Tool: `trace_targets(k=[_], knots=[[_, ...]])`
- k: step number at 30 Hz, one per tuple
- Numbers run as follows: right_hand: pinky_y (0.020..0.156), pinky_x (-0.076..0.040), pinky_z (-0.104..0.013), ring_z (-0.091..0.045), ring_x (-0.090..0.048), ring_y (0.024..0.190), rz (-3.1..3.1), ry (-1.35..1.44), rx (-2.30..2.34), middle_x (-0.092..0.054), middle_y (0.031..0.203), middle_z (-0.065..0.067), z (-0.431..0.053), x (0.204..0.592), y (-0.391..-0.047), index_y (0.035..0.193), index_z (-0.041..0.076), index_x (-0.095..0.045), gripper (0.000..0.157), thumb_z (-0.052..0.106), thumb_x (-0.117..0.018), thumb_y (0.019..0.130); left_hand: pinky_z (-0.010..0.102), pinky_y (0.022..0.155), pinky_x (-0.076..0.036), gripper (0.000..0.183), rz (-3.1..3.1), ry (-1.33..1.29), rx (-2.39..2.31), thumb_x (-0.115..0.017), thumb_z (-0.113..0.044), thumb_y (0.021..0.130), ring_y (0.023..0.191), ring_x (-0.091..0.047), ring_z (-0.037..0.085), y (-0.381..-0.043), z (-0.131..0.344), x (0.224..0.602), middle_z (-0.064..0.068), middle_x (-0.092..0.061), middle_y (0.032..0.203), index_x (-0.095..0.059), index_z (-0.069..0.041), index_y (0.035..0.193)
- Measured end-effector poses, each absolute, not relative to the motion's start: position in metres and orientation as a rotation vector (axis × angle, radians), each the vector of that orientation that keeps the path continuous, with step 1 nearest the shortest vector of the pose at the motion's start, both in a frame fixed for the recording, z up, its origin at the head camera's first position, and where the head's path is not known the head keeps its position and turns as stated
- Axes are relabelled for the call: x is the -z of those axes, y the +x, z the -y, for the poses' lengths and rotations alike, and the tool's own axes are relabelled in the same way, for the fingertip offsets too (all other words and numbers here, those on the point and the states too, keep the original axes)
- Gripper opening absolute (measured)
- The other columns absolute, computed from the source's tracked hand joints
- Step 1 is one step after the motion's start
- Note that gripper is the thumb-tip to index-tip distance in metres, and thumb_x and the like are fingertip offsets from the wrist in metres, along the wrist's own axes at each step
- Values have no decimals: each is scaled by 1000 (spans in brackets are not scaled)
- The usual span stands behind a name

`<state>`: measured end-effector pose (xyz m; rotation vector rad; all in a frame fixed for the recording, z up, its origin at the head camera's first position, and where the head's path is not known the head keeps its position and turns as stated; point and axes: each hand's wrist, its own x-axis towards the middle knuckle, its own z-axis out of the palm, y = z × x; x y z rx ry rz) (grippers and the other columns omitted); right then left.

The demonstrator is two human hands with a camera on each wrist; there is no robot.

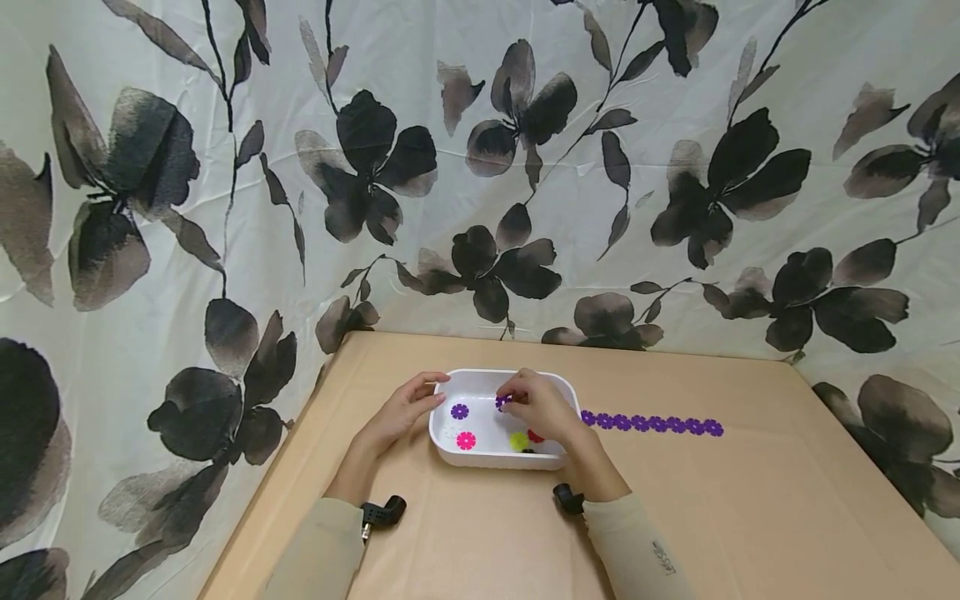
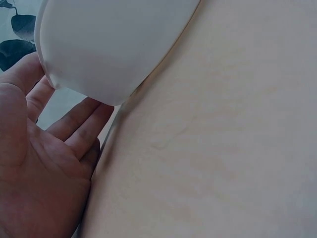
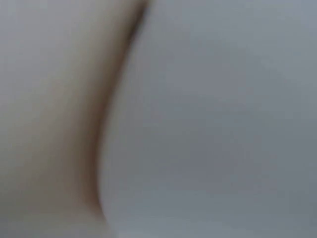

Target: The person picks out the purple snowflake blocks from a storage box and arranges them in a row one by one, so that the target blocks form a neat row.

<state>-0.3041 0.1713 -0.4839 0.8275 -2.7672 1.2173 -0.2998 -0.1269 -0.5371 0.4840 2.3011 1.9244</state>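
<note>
A white plastic tray [image 1: 480,460] stands on the table, with flower-shaped plastic pieces in it. My left hand [image 1: 400,410] grips the tray's left end. In the left wrist view, fingers of the left hand [image 2: 44,168] lie against its rim and under its wall. Over the tray's right half, my right hand [image 1: 546,408] pinches a purple flower piece [image 1: 501,403]. Another purple piece [image 1: 459,412], a pink piece [image 1: 466,441], a yellow-green piece [image 1: 519,442] and a red piece [image 1: 535,437], partly hidden by the hand, lie inside. The right wrist view is blurred and shows no hand.
To the tray's right, a row of several purple flower pieces [image 1: 656,424] stretches across the light wooden table [image 1: 750,517]. Behind the table hangs a white cloth [image 1: 600,208] with dark flower prints. Both wrists wear small black cameras near the tray's front.
</note>
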Motion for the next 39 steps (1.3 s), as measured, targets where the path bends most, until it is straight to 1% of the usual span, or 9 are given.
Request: trace_targets(k=[4, 8, 11, 18, 23, 26, 29, 35, 39], knots=[[81, -61, -25, -18, -66, 91, 2644, 697, -1326, -68, 108, -4, -195, 474, -308, 112, 12, -79, 20, 4, -76, 94, 50, 120, -40, 43, -2307, 507, -1923, -64, -26, 105, 142, -51, 35, -301, 127, 538, 16, -55, 152, -55, -14, 145], [78, -60, -23, -22, -68, 91, 2545, 607, -1374, -72, 113, -8, -220, 466, -309, 116, 10, -77, 22, 4, -73, 96, 34, 113, -47, 44, -2289, 546, -1934, -63, -22, 106, 141, -52, 37, -301, 127, 538, 20, -54, 151, -52, -8, 146], [77, -57, -18, -23, -67, 92, 2493, 549, -1368, -73, 114, -9, -238, 464, -309, 120, 9, -76, 23, 5, -72, 97, 29, 110, -48, 43, -2286, 538, -1939, -63, -21, 106, 140, -52, 37, -301, 127, 539, 19, -55, 151, -53, -9, 146], [77, -53, -9, -14, -64, 94, 2304, 433, -1382, -69, 112, -15, -286, 466, -313, 120, 6, -76, 22, 8, -71, 99, 45, 117, -43, 39, -2289, 521, -1935, -63, -21, 105, 142, -51, 34, -301, 127, 541, 16, -54, 152, -56, -13, 143], [79, -53, -6, 1, -64, 93, 2218, 264, -1397, -68, 115, -17, -324, 464, -311, 122, 3, -74, 24, 10, -71, 99, 49, 118, -42, 40, -2288, 529, -1934, -63, -22, 106, 142, -51, 36, -301, 128, 540, 17, -54, 152, -55, -13, 144], [79, -53, -6, 6, -64, 92, 2193, 136, -1429, -69, 119, -15, -345, 463, -308, 124, 2, -73, 26, 11, -71, 99, 51, 119, -41, 40, -2294, 524, -1933, -63, -23, 105, 142, -51, 36, -301, 129, 538, 16, -54, 152, -55, -13, 144], [77, -52, -5, 8, -63, 90, 2208, 35, -1398, -69, 122, -15, -364, 465, -306, 126, 1, -72, 28, 13, -70, 100, 52, 119, -40, 41, -2294, 524, -1929, -63, -24, 105, 142, -51, 36, -301, 129, 538, 16, -54, 153, -55, -13, 144], [74, -45, 1, 13, -51, 91, 2341, -82, -1185, -67, 126, -18, -393, 472, -300, 129, 2, -71, 29, 15, -64, 104, 49, 118, -42, 41, -2286, 531, -1930, -63, -22, 106, 141, -51, 36, -302, 128, 539, 17, -54, 152, -55, -12, 144], [69, -46, -1, 14, -49, 88, 2386, -152, -1161, -65, 128, -18, -406, 476, -298, 130, 2, -70, 30, 16, -63, 105, 48, 118, -42, 41, -2293, 523, -1928, -63, -22, 106, 141, -52, 35, -302, 129, 539, 17, -55, 151, -55, -12, 144]])
